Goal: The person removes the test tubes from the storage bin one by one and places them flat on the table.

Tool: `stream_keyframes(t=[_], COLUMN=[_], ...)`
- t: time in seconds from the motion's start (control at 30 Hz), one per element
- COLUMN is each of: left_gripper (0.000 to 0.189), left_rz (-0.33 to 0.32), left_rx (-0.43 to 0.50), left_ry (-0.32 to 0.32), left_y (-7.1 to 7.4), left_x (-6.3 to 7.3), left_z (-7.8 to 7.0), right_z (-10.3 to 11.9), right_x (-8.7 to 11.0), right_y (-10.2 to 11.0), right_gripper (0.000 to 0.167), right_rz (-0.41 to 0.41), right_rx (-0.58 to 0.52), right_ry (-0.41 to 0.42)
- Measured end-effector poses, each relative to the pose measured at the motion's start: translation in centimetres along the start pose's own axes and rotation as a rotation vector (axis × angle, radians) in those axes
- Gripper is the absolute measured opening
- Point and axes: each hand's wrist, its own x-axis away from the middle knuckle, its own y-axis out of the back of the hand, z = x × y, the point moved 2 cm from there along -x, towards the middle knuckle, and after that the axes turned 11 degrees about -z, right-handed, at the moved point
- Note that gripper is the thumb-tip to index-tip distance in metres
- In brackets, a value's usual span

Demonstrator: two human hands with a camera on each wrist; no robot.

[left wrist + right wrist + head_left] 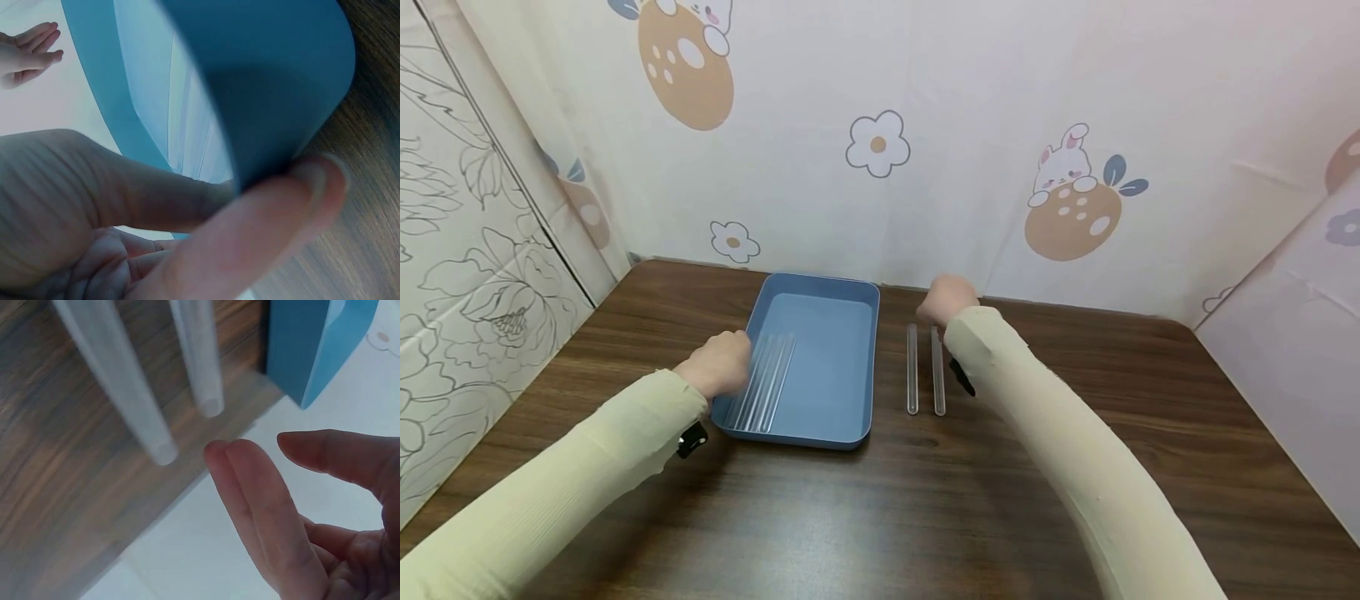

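My left hand (718, 364) grips the left wall of a blue rectangular tray (831, 375); in the left wrist view the thumb and a finger pinch that wall (262, 94). Inside the tray, along its left side, several clear test tubes (767, 387) lie side by side. To the right of the tray, two more clear test tubes (912, 371) lie lengthwise and roughly parallel on the table. My right hand (949, 298) is above their far ends, holding nothing. In the right wrist view its thumb and fingers (259, 487) are apart, near the tube ends (209, 403).
The tray and tubes are on a dark wood-grain table (865, 517). A patterned curtain (955, 125) hangs right behind the table's back edge, with more patterned cloth at the left (467, 250) and right sides.
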Motion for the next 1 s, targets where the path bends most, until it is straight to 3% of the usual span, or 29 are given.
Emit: stream_keyframes(t=[0.6,1.0], left_gripper=[0.039,0.038], left_rz=[-0.011,-0.015], left_rx=[0.022,0.007], left_ry=[0.008,0.0], left_y=[0.1,-0.1], left_x=[0.2,0.0], left_z=[0.0,0.1], right_z=[5.1,8.6], right_x=[0.8,2.1], right_y=[-1.6,-2.8], right_gripper=[0.018,0.036], right_rz=[0.017,0.049], right_rx=[-0.096,-0.107], right_ry=[0.02,0.072])
